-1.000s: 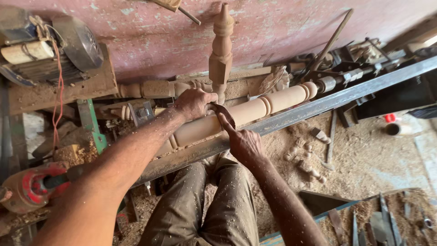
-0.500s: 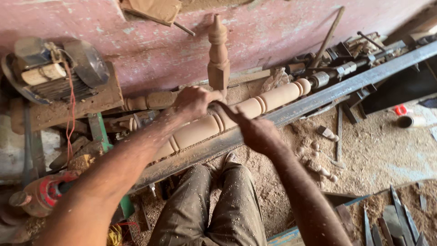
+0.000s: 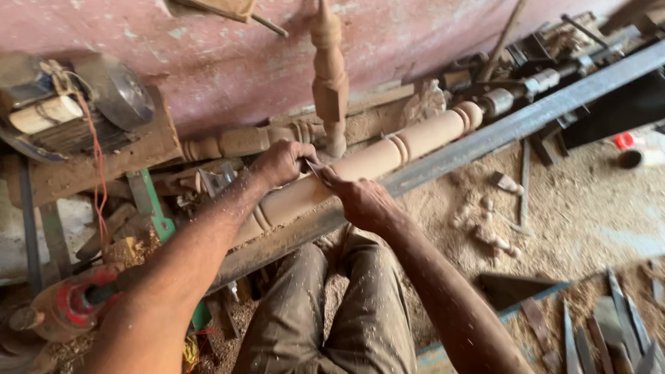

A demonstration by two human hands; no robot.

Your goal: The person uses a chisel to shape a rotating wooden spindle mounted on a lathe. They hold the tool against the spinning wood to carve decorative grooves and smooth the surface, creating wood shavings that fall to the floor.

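Two hands meet on a thin metal tool (image 3: pixel 315 171) at frame centre: left hand (image 3: pixel 282 163) and right hand (image 3: pixel 364 202) both clamped on it, pressing it to the spindle (image 3: pixel 360 166). Beads are already cut; the middle looks plain, seemingly unfinished.

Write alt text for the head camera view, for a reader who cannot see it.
Seen from above, a person's left hand and right hand hold a thin metal tool against a long turned wooden spindle mounted on a lathe. A finished baluster leans on the pink wall, and sawdust covers the floor.
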